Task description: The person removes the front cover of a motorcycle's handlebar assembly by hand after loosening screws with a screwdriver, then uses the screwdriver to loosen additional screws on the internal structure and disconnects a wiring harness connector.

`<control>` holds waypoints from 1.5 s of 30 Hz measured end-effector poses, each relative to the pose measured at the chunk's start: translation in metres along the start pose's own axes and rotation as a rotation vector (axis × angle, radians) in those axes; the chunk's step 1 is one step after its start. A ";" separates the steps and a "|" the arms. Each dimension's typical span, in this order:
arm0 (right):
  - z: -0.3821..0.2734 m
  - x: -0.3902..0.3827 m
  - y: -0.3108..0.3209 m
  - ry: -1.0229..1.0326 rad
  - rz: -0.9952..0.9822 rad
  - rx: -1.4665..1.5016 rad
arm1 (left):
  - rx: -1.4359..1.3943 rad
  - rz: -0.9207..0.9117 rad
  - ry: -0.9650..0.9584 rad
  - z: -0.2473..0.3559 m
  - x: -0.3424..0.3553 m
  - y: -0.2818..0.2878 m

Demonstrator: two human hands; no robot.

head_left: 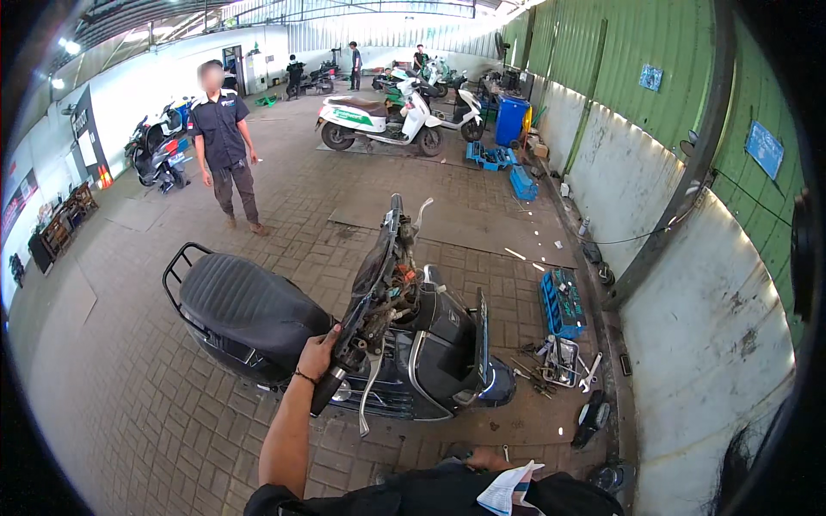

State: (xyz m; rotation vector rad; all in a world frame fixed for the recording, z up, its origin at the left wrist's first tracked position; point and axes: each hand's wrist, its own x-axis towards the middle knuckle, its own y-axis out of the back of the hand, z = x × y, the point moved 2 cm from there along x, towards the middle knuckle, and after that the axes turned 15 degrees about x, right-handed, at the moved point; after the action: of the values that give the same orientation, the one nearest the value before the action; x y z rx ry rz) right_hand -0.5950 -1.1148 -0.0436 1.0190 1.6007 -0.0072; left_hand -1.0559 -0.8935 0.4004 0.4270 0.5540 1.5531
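Observation:
A dark scooter [443,340] stands in front of me with its handlebar stripped, so wires and parts show. My left hand [318,354] is closed around the rear edge of the handlebar [370,310], just beside the black rubber grip [327,391]. A silver brake lever [372,396] sticks out near that grip. Low in the picture, close to my body, is my right hand [488,459]. Its fingers are mostly hidden, and what they hold, if anything, cannot be made out. The black ribbed seat [249,292] lies left of the handlebar.
Hand tools, including a wrench [591,372], lie on the brick floor beside a metal tray [561,363] and a blue toolbox [562,303]. A wall [714,318] runs along the right. One person [221,129] stands beyond the seat. A white scooter [379,120] is parked farther back.

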 end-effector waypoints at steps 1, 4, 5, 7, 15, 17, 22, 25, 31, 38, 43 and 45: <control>0.006 0.007 -0.010 0.026 0.103 -0.044 | -0.006 0.005 0.028 -0.009 -0.001 0.005; 0.008 -0.001 -0.009 0.431 -0.210 -0.371 | 0.027 -0.014 0.070 -0.009 -0.001 0.001; -0.010 -0.014 -0.007 0.446 -0.307 -0.378 | 0.054 -0.006 0.099 -0.010 -0.006 0.008; -0.057 -0.037 0.008 0.064 -0.401 -0.106 | 0.090 0.029 0.128 -0.030 -0.017 0.028; -0.083 -0.082 0.035 0.184 -0.085 -0.027 | -0.025 -0.051 -0.020 -0.016 -0.015 0.025; -0.097 -0.107 0.047 0.173 -0.067 0.031 | -0.126 -0.055 -0.030 -0.008 -0.018 0.021; -0.102 -0.111 0.053 0.229 -0.105 0.106 | -0.117 -0.075 0.087 -0.007 -0.018 0.021; -0.092 -0.106 0.053 0.215 -0.119 0.086 | -0.040 -0.039 0.049 -0.007 -0.016 0.018; -0.087 -0.101 0.059 0.187 -0.140 0.053 | 0.040 -0.027 0.051 -0.002 -0.019 0.018; -0.088 -0.093 0.057 0.161 -0.183 0.019 | -0.007 -0.040 -0.068 -0.019 -0.011 0.010; -0.105 -0.081 0.067 0.161 -0.174 0.014 | 0.004 -0.033 -0.020 -0.012 -0.013 0.013; -0.104 -0.074 0.066 0.152 -0.175 0.006 | 0.006 -0.071 -0.017 -0.009 -0.016 0.014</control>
State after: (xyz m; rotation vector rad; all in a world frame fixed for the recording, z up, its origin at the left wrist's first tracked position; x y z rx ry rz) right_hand -0.6424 -1.0644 0.0824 0.8984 1.8259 -0.0545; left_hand -1.0717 -0.9106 0.4029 0.4207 0.5553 1.4791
